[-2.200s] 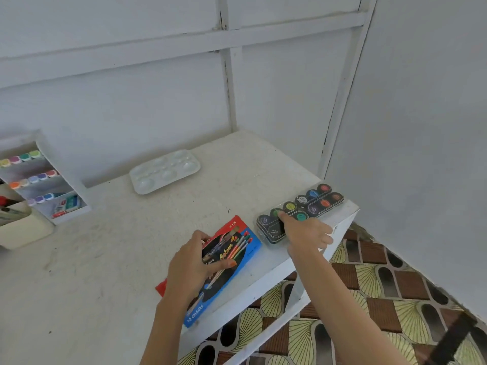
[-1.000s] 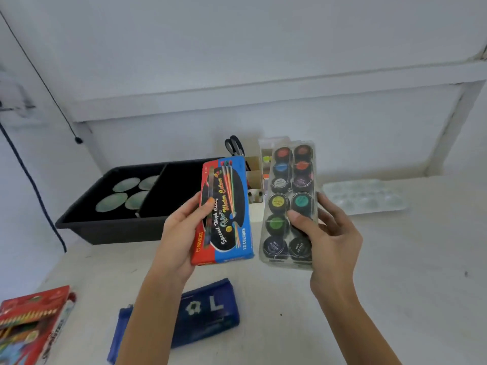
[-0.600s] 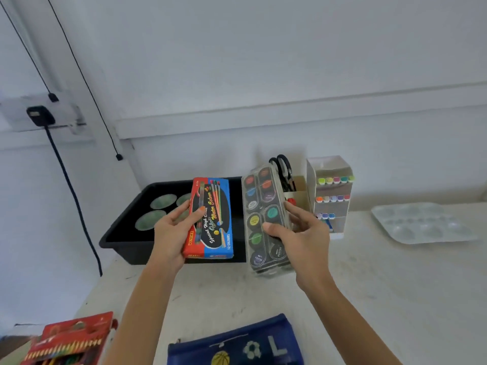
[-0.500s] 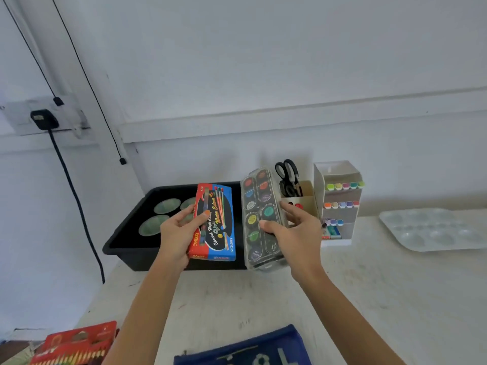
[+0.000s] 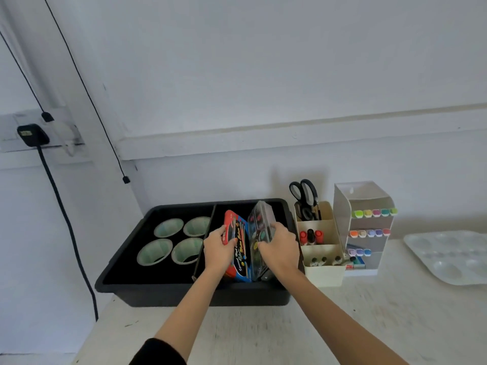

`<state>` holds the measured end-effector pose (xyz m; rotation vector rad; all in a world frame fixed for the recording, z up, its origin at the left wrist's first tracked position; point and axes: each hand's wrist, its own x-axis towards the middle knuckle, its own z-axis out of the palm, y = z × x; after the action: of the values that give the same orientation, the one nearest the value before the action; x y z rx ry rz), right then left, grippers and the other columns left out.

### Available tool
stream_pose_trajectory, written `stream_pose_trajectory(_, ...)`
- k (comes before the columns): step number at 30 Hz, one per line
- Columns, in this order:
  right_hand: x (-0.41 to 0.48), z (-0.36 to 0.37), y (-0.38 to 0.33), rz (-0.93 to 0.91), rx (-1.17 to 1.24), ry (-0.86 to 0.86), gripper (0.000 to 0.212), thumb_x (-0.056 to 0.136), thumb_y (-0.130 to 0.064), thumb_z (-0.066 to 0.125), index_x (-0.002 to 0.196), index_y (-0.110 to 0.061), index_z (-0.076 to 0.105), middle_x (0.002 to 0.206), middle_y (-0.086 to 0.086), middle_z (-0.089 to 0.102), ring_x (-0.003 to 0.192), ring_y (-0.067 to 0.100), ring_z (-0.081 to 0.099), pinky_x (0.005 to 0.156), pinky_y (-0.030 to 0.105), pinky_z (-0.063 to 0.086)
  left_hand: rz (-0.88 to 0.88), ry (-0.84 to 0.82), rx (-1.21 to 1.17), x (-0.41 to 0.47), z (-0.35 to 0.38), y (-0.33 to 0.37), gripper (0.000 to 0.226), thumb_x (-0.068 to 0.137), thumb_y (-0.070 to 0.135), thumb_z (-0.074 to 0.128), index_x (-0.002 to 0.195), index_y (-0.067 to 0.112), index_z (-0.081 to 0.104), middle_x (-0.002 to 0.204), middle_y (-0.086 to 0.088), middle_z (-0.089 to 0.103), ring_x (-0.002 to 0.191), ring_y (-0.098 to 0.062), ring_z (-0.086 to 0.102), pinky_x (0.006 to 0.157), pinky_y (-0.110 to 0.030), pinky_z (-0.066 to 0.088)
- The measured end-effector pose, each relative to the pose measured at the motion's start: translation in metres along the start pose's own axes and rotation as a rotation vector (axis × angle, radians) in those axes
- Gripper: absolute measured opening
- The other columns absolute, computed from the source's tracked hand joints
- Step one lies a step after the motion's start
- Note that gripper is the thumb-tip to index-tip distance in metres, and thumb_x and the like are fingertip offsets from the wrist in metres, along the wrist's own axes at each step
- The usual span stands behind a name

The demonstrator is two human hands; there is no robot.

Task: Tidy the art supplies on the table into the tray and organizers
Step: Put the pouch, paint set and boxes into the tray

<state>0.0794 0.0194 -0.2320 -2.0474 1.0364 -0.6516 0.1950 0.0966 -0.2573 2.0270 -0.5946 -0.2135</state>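
Black plastic tray (image 5: 158, 293), four round pale cups (image 5: 168, 227) left of the hands | left hand (image 5: 217, 250) grips glossy red-and-blue cardboard paint box (image 5: 238, 248); right hand (image 5: 280, 250) grips clear hard-plastic paint case (image 5: 259, 233); both on edge, side by side, in tray's right compartment | right of hands: cream organizer (image 5: 322, 270) with scissors (image 5: 303, 196), white marker rack (image 5: 363, 204), dimpled palette (image 5: 453, 256) on scuffed surface (image 5: 263, 333)

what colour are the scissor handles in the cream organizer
Black, in the head view: the scissors stand handles-up in the cream plastic organizer.
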Motion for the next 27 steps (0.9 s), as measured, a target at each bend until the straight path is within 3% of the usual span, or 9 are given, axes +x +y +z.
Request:
stream_pose_trajectory(4,0.006,0.013,0.01,-0.026,-0.156,-0.129,0.052,0.083,-0.01,0.06,0.129,-0.02,0.038,0.103,0.006,0.064,0.088,0.023,0.063,0.067,0.031,0.05,-0.084,-0.047,0.076,0.004,0.008,-0.011,0.046,0.085,0.007,0.067,0.129,0.004,0.053,0.119,-0.013,0.063,0.106,-0.023,0.061,0.093,-0.037,0.05)
stream_pose_trajectory(7,0.012,0.019,0.015,0.026,-0.133,-0.206,0.049,0.085,-0.012,0.061,0.126,-0.019,0.033,0.104,0.008,0.061,0.083,0.022,0.062,0.07,0.035,0.055,-0.107,-0.1,0.214,0.007,0.012,-0.014,0.056,0.089,0.011,0.062,0.139,0.003,0.039,0.133,-0.015,0.052,0.121,-0.027,0.051,0.098,-0.033,0.042)
stream_pose_trajectory(12,0.016,0.027,0.018,0.09,-0.236,-0.308,0.055,0.088,-0.009,0.06,0.131,-0.005,0.028,0.126,0.02,0.049,0.113,0.031,0.052,0.092,0.038,0.048,-0.169,-0.25,0.502,0.012,0.018,-0.015,0.069,0.096,0.023,0.051,0.149,0.004,0.011,0.141,-0.02,0.033,0.123,-0.03,0.045,0.099,-0.035,0.04)
stream_pose_trajectory(16,0.015,0.023,0.016,0.026,-0.446,-0.417,0.045,0.092,-0.01,0.054,0.132,0.003,0.039,0.134,0.022,0.04,0.125,0.033,0.037,0.104,0.036,0.037,-0.155,-0.313,0.739,0.009,0.021,-0.016,0.06,0.098,0.029,0.046,0.143,-0.003,0.022,0.144,-0.017,0.019,0.126,-0.029,0.035,0.105,-0.036,0.034)
stream_pose_trajectory(20,0.014,0.026,0.019,-0.099,-0.528,-0.358,0.035,0.089,-0.016,0.054,0.121,-0.002,0.052,0.134,0.016,0.035,0.125,0.029,0.03,0.103,0.033,0.035,-0.07,-0.407,0.843,0.009,0.029,-0.02,0.054,0.097,0.032,0.048,0.138,0.0,0.033,0.142,-0.013,0.02,0.125,-0.027,0.032,0.106,-0.035,0.032)
stream_pose_trajectory(25,0.016,0.037,0.021,-0.181,-0.546,-0.469,0.06,0.092,-0.036,0.053,0.143,-0.012,0.033,0.151,0.015,0.024,0.141,0.032,0.016,0.111,0.044,0.026,0.018,-0.487,0.78,0.015,0.026,-0.026,0.045,0.095,0.016,0.047,0.14,0.015,0.039,0.137,-0.017,0.041,0.121,-0.032,0.044,0.098,-0.04,0.043)
stream_pose_trajectory(27,0.016,0.039,0.02,-0.166,-0.604,-0.495,0.064,0.094,-0.036,0.049,0.148,-0.011,0.023,0.156,0.017,0.011,0.144,0.036,0.005,0.113,0.047,0.022,-0.032,-0.578,0.795,0.017,0.029,-0.027,0.056,0.099,0.019,0.04,0.149,0.013,0.017,0.152,-0.024,0.014,0.139,-0.038,0.02,0.111,-0.045,0.028)
